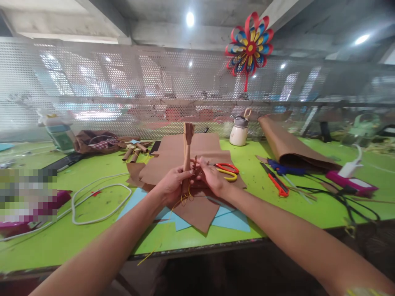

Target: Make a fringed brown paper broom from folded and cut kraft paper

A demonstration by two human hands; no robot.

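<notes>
My left hand (173,185) is closed round the lower part of a rolled brown paper stick (187,144) that stands upright, its top end frayed. My right hand (210,176) pinches the same stick from the right, fingers pressed together at its base. A thin yellow thread (182,200) hangs from between both hands down to the paper below. Under the hands lie brown paper sheets (197,211) on top of light blue paper (231,220).
Red and yellow scissors (227,169) lie just right of my hands. An orange utility knife (276,181), a blue tool (282,168), a brown paper roll (286,146), a white jar (239,131), a white cable (98,197) and black wires (348,201) sit on the green table (92,234).
</notes>
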